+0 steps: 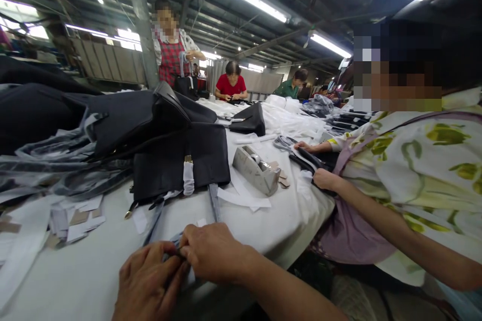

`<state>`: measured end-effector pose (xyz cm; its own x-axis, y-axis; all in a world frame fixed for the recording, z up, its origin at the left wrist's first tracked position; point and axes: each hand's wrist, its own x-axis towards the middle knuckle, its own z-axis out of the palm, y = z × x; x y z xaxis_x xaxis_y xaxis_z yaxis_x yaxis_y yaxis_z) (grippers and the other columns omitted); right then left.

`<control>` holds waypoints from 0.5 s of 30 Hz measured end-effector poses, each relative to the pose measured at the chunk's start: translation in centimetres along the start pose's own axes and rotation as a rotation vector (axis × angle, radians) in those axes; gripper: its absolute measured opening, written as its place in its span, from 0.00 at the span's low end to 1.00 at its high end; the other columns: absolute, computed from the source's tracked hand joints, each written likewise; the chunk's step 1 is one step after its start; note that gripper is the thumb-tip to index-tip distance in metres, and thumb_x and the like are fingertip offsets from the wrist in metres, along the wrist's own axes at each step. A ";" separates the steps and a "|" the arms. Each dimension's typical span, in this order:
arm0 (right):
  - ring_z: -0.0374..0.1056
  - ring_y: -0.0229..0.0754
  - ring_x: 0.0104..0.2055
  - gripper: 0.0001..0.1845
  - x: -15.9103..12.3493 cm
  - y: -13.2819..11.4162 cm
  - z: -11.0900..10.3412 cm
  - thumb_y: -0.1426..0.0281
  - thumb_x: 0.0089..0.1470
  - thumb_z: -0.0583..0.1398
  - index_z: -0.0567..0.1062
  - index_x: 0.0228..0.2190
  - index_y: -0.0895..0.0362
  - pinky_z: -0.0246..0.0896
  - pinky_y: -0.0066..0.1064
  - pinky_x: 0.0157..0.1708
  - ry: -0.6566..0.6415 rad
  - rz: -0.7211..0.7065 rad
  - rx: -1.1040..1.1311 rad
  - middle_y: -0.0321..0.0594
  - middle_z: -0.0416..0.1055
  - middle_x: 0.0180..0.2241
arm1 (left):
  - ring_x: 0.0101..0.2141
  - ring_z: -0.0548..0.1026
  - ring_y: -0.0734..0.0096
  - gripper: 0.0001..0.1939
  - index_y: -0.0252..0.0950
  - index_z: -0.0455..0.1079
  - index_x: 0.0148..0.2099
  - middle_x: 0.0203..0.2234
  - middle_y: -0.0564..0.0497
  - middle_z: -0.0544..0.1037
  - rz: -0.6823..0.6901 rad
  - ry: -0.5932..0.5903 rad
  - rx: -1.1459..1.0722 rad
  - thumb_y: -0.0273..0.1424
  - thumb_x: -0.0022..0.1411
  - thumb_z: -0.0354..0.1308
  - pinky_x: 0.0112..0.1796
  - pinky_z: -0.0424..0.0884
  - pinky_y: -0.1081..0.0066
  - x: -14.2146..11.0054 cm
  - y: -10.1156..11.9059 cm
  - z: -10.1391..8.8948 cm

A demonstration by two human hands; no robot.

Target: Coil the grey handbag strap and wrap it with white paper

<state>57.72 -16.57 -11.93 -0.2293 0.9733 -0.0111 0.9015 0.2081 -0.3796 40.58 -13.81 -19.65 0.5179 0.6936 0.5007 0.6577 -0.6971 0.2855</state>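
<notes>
A black handbag (181, 160) lies on the white-covered table in front of me, with a gold clasp and a white wrap on its front tab. Its handle (214, 203), covered in greyish film, loops towards me and runs under my fingers. My left hand (150, 278) is closed on the near part of this handle. Pressed against it, my right hand (214, 253) pinches the same spot between thumb and fingers. The exact bit between the fingertips is mostly hidden. A gold-coloured metal piece (130, 209) hangs at the bag's left corner.
A grey tape dispenser (256, 170) stands right of the bag, beside white paper strips (244, 199). More black bags (113, 115) and wrapped straps pile up at left, above paper pieces (77, 218). A co-worker (406, 175) sits close on my right, handling black pieces.
</notes>
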 end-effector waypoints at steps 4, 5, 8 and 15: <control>0.71 0.44 0.42 0.15 1.2 0.8 -1.1 0.67 0.52 0.57 0.71 0.43 0.52 0.59 0.28 0.35 -0.099 -0.070 -0.006 0.36 0.76 0.39 | 0.45 0.65 0.55 0.10 0.48 0.76 0.36 0.41 0.51 0.73 -0.006 -0.024 -0.003 0.41 0.60 0.54 0.46 0.58 0.55 0.5 0.2 -0.4; 0.71 0.43 0.42 0.12 1.3 0.7 -1.0 0.69 0.52 0.57 0.73 0.40 0.53 0.58 0.27 0.35 -0.104 -0.085 -0.025 0.36 0.76 0.39 | 0.45 0.65 0.55 0.11 0.47 0.76 0.35 0.41 0.50 0.73 -0.026 -0.037 -0.015 0.40 0.61 0.54 0.46 0.57 0.54 0.5 0.6 -0.8; 0.72 0.46 0.38 0.10 0.8 0.0 0.6 0.73 0.57 0.52 0.74 0.34 0.58 0.58 0.31 0.33 -0.049 -0.111 -0.038 0.46 0.76 0.35 | 0.44 0.64 0.59 0.12 0.42 0.76 0.33 0.40 0.48 0.72 -0.121 -0.075 -0.074 0.34 0.63 0.52 0.48 0.57 0.54 0.3 2.4 -2.1; 0.73 0.46 0.29 0.11 1.1 3.8 5.5 0.64 0.57 0.51 0.72 0.32 0.50 0.61 0.32 0.26 0.187 -0.142 0.088 0.39 0.75 0.29 | 0.47 0.61 0.59 0.13 0.46 0.75 0.40 0.44 0.49 0.69 -0.249 -0.164 -0.061 0.44 0.63 0.52 0.50 0.57 0.52 0.2 2.5 -2.1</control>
<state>58.87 -15.22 -18.50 -0.2720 0.9376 0.2167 0.8279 0.3427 -0.4439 41.21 -15.82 -17.11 0.4294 0.8613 0.2717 0.7442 -0.5079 0.4339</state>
